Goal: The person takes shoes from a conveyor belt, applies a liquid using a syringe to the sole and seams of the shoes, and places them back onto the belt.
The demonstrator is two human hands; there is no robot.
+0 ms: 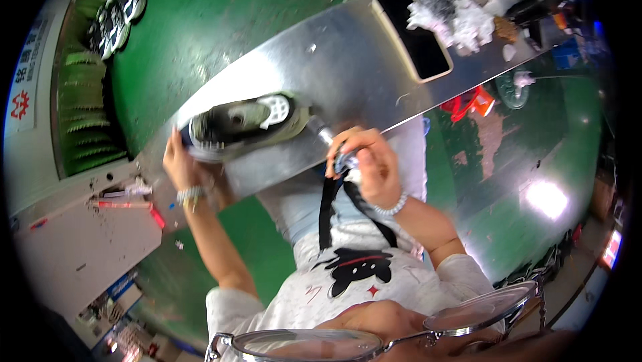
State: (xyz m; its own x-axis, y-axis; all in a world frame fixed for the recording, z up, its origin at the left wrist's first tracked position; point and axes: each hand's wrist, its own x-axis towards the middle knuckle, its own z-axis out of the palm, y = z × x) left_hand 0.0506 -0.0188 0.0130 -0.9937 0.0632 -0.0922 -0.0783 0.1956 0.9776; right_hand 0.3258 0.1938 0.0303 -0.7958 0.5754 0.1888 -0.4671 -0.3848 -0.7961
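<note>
A shoe with a dark upper and a pale sole lies on its side on the metal table, sole toward me and blurred. My left hand grips its heel end at the table's near left edge. My right hand is closed on a small tool with a metal tip that points at the shoe's toe end. A beaded bracelet sits on each wrist.
A phone lies face up on the table's far part, beside crumpled white wads. More shoes rest on a green conveyor machine at left. The floor is green. Glasses fill the bottom edge.
</note>
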